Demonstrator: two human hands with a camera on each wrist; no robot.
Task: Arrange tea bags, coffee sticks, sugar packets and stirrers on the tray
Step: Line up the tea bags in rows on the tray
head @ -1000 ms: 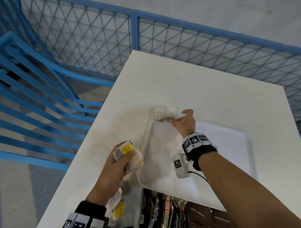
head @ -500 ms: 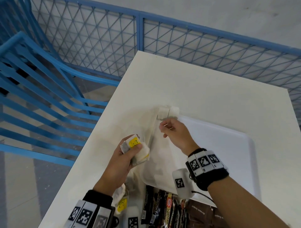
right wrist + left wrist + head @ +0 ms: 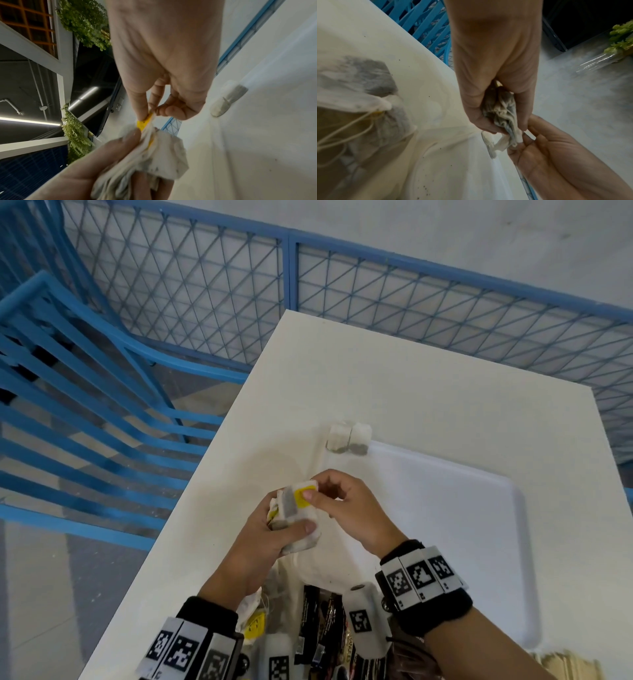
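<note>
Returning from the two tea bags [image 3: 349,438] at the tray's [image 3: 479,508] far-left corner, the right hand [image 3: 346,508] pinches another bag's yellow tag [image 3: 303,497] from the bunch [image 3: 294,525] gripped in the left hand [image 3: 270,539]; a third placement likely follows.

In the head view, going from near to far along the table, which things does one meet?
Coffee sticks → bundle of tea bags gripped in the left hand, right hand pinching its yellow tag → two tea bags at the tray's far corner.

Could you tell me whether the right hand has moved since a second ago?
Yes. The right hand has drawn back from the two tea bags at the tray's far corner to the bundle in the left hand.
</note>
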